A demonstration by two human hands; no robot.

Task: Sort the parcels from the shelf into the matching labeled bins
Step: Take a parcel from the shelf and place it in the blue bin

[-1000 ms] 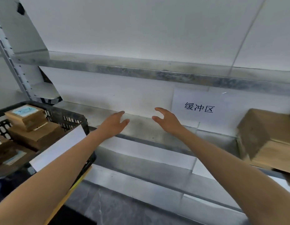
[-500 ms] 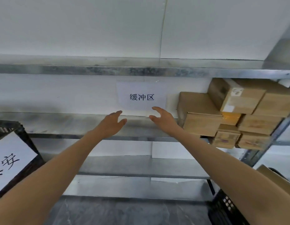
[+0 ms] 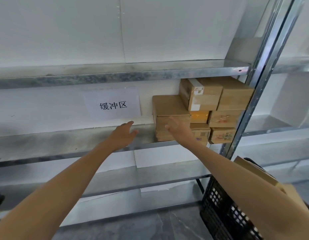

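Several brown cardboard parcels [image 3: 204,97] are stacked at the right end of a metal shelf [image 3: 67,144]. The largest box [image 3: 169,110] stands at the left of the stack. My right hand [image 3: 180,129] reaches out in front of that box with fingers spread and holds nothing. My left hand [image 3: 125,133] hovers over the bare shelf just left of the stack, fingers straight, holding nothing. A black slatted bin [image 3: 224,210] stands at the lower right, partly hidden by my right arm, with a cardboard parcel [image 3: 254,170] lying in it.
A white paper sign [image 3: 113,104] with black characters hangs on the wall behind the shelf. A metal upright [image 3: 259,87] bounds the stack on the right. Lower shelves [image 3: 150,177] run below. The floor is grey stone.
The view has swung right, so the left bin has left the frame and the parcel stack has come to the middle. Both hands have moved rightward toward the stack, holding nothing.
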